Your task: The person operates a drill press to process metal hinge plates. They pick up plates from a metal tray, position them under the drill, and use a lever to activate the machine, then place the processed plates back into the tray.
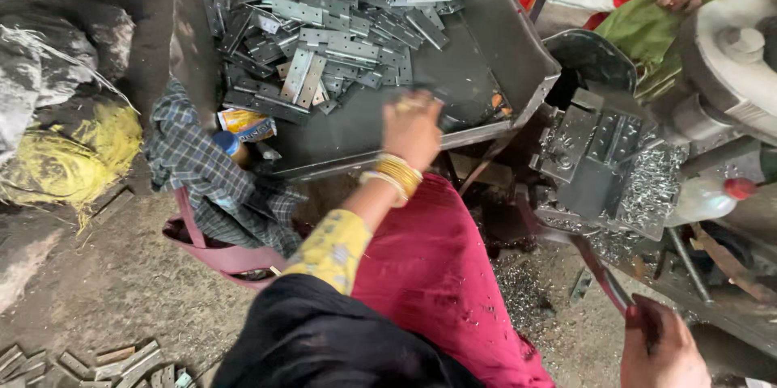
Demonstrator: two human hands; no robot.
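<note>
Gritty workshop floor (121, 291), strewn with metal shavings, surrounds a sloping metal tray (502, 40) where a heap of flat steel hinges (324, 24) lies at the upper end, just beyond the left hand (411, 131). That hand, bangles at the wrist, rests on the tray's bare lower part with its fingers (405, 102) curled loosely and holding nothing I can make out. Well apart at the lower right, the right hand (664, 351) has its fingers wrapped around a long lever handle (599, 275) of the press machine (599, 161).
</note>
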